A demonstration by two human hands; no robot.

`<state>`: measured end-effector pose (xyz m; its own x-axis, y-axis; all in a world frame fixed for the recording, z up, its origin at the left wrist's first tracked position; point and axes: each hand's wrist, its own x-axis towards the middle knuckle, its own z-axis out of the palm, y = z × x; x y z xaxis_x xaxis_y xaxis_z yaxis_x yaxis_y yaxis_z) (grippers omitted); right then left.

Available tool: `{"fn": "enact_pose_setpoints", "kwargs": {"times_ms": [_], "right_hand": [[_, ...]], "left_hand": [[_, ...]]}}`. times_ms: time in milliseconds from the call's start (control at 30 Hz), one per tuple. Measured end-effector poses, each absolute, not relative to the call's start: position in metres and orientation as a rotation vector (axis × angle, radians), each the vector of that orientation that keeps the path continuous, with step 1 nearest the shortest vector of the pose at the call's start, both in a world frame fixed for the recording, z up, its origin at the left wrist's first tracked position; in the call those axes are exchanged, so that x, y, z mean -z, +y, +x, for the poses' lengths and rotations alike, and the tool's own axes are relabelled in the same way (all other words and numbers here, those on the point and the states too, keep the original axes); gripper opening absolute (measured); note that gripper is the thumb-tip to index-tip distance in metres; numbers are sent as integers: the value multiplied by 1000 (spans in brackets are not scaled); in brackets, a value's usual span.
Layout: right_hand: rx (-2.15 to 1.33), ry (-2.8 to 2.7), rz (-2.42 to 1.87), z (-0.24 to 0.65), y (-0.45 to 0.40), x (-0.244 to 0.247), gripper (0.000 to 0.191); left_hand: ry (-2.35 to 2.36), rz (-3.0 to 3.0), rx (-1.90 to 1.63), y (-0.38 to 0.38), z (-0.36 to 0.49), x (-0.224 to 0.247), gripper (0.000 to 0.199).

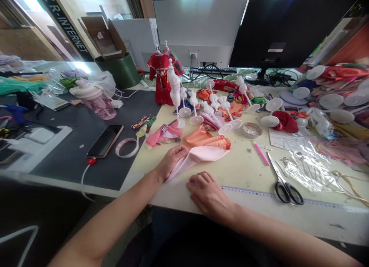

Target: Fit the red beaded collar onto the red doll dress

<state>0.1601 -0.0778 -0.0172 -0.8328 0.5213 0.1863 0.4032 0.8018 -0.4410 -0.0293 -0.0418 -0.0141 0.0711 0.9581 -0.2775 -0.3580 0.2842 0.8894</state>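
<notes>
My left hand (172, 161) is closed on the near left edge of a pale pink piece of fabric (201, 156), pinching it between thumb and fingers. Just behind that lies an orange piece of fabric (201, 139) with a red-orange trim, partly overlapped by the pink one. My right hand (209, 196) rests near the table's front edge, a little apart from the cloth. Its fingers are curled and the fingertips point down, so whether anything is under them is hidden. A folded pink garment (164, 134) lies behind my left hand.
Scissors (284, 182), a ruler strip (253, 192) and a pink pen (261, 153) lie to the right. White doll stands (194, 107) and a red doll dress (161, 77) stand behind. On the left are a phone (105, 141), a tape roll (127, 148) and a pink bottle (96, 101).
</notes>
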Motion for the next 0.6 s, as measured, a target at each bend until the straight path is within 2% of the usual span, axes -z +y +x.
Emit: {"fn": "enact_pose_setpoints", "kwargs": {"times_ms": [233, 600], "right_hand": [[-620, -2625, -734, 160, -79, 21, 21], [-454, -2643, -611, 157, -75, 20, 18]], "left_hand": [[1042, 748, -1127, -42, -29, 13, 29], [1047, 792, -1126, -42, -30, 17, 28]]}}
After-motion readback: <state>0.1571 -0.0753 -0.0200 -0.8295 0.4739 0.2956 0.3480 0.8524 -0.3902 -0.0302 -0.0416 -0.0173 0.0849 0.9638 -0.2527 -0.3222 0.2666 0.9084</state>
